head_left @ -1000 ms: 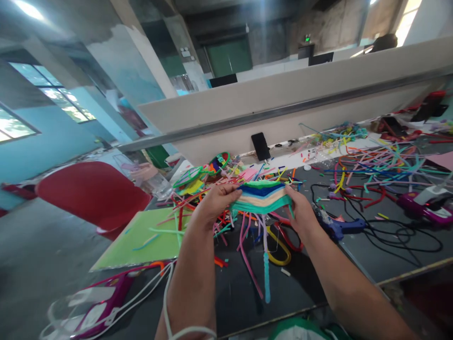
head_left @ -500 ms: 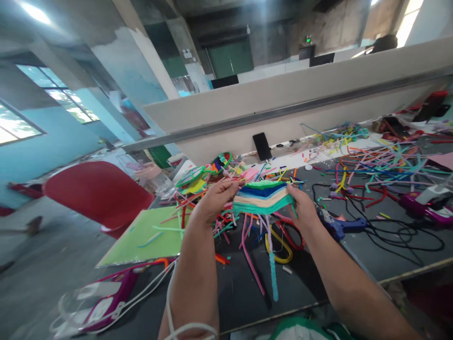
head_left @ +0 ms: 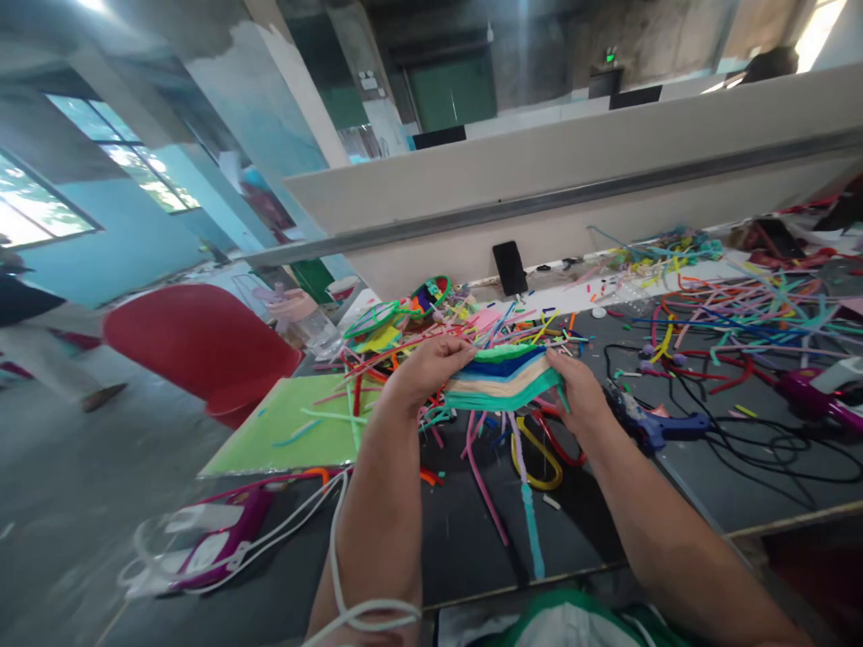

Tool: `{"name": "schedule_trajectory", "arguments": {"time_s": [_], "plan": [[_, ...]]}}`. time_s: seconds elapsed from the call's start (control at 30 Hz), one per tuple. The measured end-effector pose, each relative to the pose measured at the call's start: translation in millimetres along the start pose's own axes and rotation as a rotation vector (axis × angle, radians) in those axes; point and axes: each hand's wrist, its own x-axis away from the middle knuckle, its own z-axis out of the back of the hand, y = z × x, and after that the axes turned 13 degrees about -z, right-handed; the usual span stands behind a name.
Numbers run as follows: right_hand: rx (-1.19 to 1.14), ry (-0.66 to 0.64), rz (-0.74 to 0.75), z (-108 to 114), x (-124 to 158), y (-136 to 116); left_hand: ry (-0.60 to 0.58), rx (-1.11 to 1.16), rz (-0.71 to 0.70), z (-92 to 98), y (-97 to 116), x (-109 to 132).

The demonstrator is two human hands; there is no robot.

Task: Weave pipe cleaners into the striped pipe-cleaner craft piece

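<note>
A striped panel of pipe cleaners (head_left: 507, 385), banded in green, dark blue, pale blue, cream and teal, is stretched between my two hands above the table. My left hand (head_left: 430, 370) pinches its left end between thumb and fingers. At the other end my right hand (head_left: 578, 382) grips the edge, its thumb on top. The panel bends slightly in the middle. Beneath it lie loose pink pipe cleaners (head_left: 486, 494), a lilac and teal strand (head_left: 530, 521) and scissors with yellow and red handles (head_left: 547, 481). A blue glue gun (head_left: 664, 429) rests right of my right hand.
A green sheet (head_left: 270, 431) and a purple-and-white device (head_left: 222, 544) with a white cable lie left. Black cables and tangled pipe cleaners (head_left: 742, 305) spread right. A phone (head_left: 510, 268) leans on the partition (head_left: 573, 171). A red chair (head_left: 195, 337) stands left; a person walks behind it.
The view has shifted slightly, moving the surroundings rightward in the picture. Both hands keep their hold on the striped panel. A person has come into view at the far left.
</note>
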Motion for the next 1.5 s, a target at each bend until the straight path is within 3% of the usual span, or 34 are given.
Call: {"name": "schedule_trajectory", "arguments": {"time_s": [0.17, 0.3, 0.5, 0.87, 1.03, 1.23, 1.37, 1.5], "plan": [[0.037, -0.045, -0.023, 0, 0, 2, -0.054, -0.05, -0.023, -4.5, 4, -1], [0.016, -0.034, -0.033, 0, -1, 3, 0.016, -0.06, -0.034, 6.9, 0, 0], [0.237, -0.106, -0.039, -3, 6, 1, 0.115, -0.087, -0.057, 28.9, -1, 7], [0.447, -0.062, 0.031, -3, 6, 8, 0.169, -0.124, -0.089, 26.3, -6, 4], [0.326, -0.157, -0.007, -2, 9, 3, 0.181, -0.065, -0.119, 24.4, -3, 5], [0.116, -0.024, 0.117, 4, 4, -10, 0.059, 0.03, -0.098, 31.0, 9, 15], [0.04, 0.021, 0.166, 6, 3, -14, -0.036, 0.129, -0.002, 36.7, -1, 14], [-0.003, 0.021, 0.175, 10, 2, -15, -0.045, 0.181, 0.038, 35.5, -13, 9]]}}
